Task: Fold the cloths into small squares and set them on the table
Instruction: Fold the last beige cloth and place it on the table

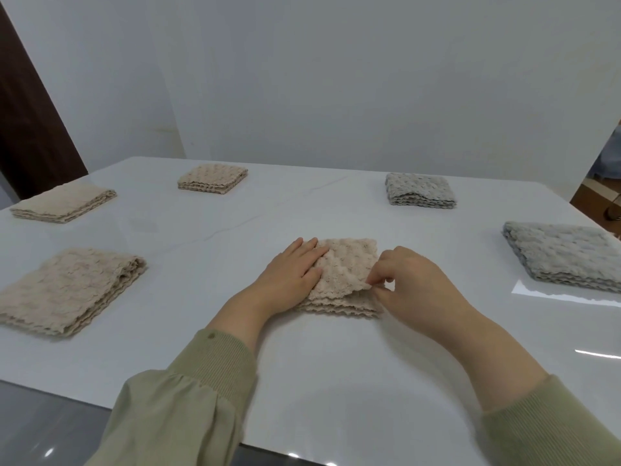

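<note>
A beige textured cloth [347, 267] lies folded into a small square at the middle of the white table [336, 381]. My left hand [292, 269] rests flat on the cloth's left part, fingers spread. My right hand [408, 280] pinches the cloth's near right corner between thumb and fingertips and holds that top layer slightly raised.
Folded beige cloths lie at the near left [67, 290], far left [64, 203] and back centre [213, 178]. Folded grey cloths sit at the back right [420, 190] and right edge [568, 253]. A white wall stands behind the table; a dark door frame is at the left.
</note>
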The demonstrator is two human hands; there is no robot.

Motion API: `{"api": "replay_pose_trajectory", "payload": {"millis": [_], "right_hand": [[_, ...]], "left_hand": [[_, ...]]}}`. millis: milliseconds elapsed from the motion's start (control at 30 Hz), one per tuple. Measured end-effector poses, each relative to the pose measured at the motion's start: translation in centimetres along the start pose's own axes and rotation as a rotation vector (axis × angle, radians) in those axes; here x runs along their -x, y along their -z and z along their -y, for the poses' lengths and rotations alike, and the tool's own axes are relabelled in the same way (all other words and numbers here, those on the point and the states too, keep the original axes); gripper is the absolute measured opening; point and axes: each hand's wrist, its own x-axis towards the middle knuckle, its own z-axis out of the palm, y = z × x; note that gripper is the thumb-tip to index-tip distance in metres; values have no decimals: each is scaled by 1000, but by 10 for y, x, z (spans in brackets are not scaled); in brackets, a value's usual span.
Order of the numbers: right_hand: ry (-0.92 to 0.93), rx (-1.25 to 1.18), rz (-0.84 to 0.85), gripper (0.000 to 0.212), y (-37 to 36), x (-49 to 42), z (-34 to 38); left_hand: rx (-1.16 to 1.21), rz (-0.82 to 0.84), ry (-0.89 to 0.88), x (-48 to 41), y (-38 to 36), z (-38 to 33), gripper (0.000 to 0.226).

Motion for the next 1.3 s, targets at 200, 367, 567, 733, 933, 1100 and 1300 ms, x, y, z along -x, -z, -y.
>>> {"api": "replay_pose_trajectory", "payload": {"millis": [200,367,567,733,933,1100,1300], "right_hand": [[20,58,131,14,-5,1,-1],[11,44,193,16,-5,1,1],[21,66,160,10,-11,2,-1],[32,54,107,11,-12,2,-1],[53,28,100,15,-13,3,-2],[67,7,116,19,-12,2,-2],[85,18,121,21,-12,2,-2]], "left_hand": [[13,13,-5,-1,2,1,48],[17,18,-8,-2,2,1,48],[49,-256,-110,11,10,-10,35],[-7,-305,-221,42,12,-15,24],[26,-309,-158,57,14,-8,16],[47,-324,-125,59,17,-9,15],[21,-327,-125,57,18,-10,7]]}}
